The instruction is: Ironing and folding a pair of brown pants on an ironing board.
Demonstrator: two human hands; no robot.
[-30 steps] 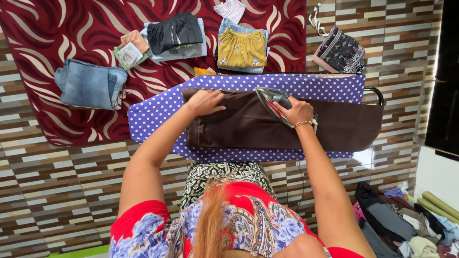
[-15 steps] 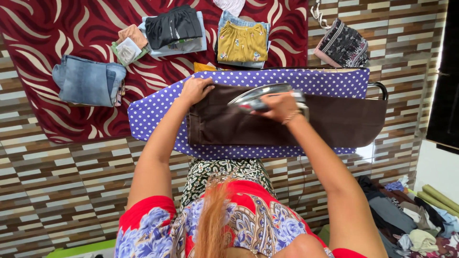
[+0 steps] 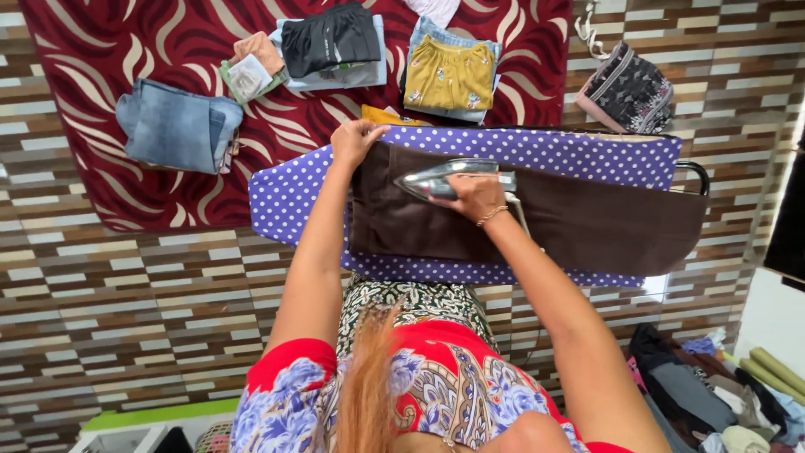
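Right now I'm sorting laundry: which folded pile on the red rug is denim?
The folded blue jeans, lying alone at the rug's left; the other piles are black, yellow and tan.

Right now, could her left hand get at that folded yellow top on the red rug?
Probably yes. The left hand grips the brown trousers at the ironing board's far edge, and the yellow top lies just beyond, nothing between.

The floor is laid with staggered tiles in brown, cream and grey bands. A dark red rug with cream swirl shapes covers its far part, and folded clothes lie on it: blue jeans, a black garment and a yellow floral top. A heap of unfolded clothes sits at lower right, beside a pale, brightly lit surface.
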